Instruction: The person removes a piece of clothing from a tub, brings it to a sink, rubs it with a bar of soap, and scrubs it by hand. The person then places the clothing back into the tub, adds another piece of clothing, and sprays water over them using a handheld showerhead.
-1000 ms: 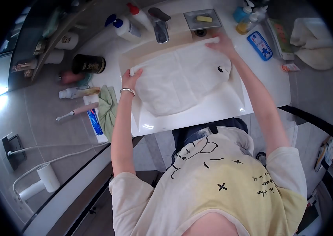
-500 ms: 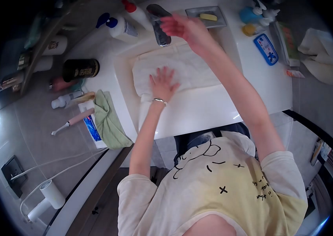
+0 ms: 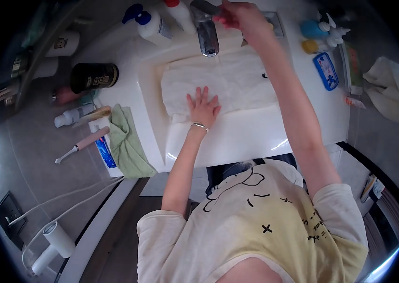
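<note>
The left grip point(image 3: 203, 111) is unclenched, palm down with fingers spread on the one white cloth point(image 3: 242, 85), which lies folded or bunched in the basin point(image 3: 237, 134). The flat palm probably steadies the cloth, spreading light pressure instead of pinching it. The right grip point(image 3: 251, 23) is up at the single faucet point(image 3: 208, 41), fingers bent around or just beside its lever; I cannot tell whether they close on it. That reach seems to suit working the lever, while the spout points over the cloth. I can make out no water. One bracelet point(image 3: 199, 126) circles the left wrist.

Behind the basin stand two white bottles, one with a blue pump point(image 3: 154, 30) and one with a red top point(image 3: 180, 18), likely kept there within reach. One metal dish point(image 3: 277, 28) is partly hidden by the right grip. On the worktop point(image 3: 303, 113), to the right, are one blue case point(image 3: 326, 70) and a cluster of at least three small bottles point(image 3: 313, 29). To the left are one black canister point(image 3: 93, 78), one green cloth point(image 3: 126, 148) draped near the edge, and one pink toothbrush point(image 3: 91, 139), its head pointing outward.
</note>
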A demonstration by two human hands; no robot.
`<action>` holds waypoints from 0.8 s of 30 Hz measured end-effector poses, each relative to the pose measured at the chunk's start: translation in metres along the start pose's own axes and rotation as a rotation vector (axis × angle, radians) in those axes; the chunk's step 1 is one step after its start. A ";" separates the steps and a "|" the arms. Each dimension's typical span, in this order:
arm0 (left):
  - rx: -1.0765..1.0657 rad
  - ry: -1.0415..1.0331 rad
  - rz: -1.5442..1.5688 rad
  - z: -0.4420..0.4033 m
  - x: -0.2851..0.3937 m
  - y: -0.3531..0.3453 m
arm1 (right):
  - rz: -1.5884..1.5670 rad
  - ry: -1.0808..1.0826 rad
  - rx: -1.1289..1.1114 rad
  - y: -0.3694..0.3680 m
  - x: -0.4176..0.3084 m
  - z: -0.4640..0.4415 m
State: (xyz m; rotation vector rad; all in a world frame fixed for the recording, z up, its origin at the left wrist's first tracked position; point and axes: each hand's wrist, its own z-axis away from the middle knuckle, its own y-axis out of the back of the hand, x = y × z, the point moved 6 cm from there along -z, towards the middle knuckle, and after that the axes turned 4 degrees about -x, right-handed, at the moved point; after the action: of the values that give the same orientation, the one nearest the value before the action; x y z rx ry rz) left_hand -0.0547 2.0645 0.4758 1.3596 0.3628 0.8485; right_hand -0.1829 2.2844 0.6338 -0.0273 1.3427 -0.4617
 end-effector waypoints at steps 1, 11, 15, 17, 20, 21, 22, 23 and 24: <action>-0.004 0.000 -0.011 -0.001 0.000 0.000 | -0.049 -0.007 -0.015 -0.001 -0.001 0.000; 0.163 0.085 0.055 -0.046 0.007 0.017 | -0.203 -0.289 0.220 0.015 0.153 0.038; -0.092 0.114 -0.144 -0.059 0.003 -0.007 | -0.598 -0.447 -0.174 -0.025 0.199 0.016; -0.194 0.104 -0.146 -0.063 -0.002 -0.020 | -0.171 -0.419 -0.174 -0.026 0.204 0.003; -0.157 0.095 -0.136 -0.066 -0.005 -0.021 | 0.894 -0.128 -0.029 -0.012 0.187 0.011; -0.146 0.092 -0.130 -0.065 -0.006 -0.020 | 1.312 0.030 0.047 -0.010 0.175 0.020; -0.133 0.086 -0.123 -0.064 -0.006 -0.020 | 1.378 0.187 0.036 -0.005 0.180 0.027; -0.118 0.078 -0.116 -0.065 -0.006 -0.018 | 1.441 0.348 0.028 0.004 0.196 0.035; -0.135 0.111 -0.146 -0.062 -0.007 -0.011 | 1.497 0.512 0.019 0.009 0.204 0.043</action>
State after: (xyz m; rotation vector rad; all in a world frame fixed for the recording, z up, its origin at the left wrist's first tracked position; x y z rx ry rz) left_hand -0.0978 2.1030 0.4505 1.1498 0.4765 0.8142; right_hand -0.1088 2.2131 0.4517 1.0987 1.4641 0.8416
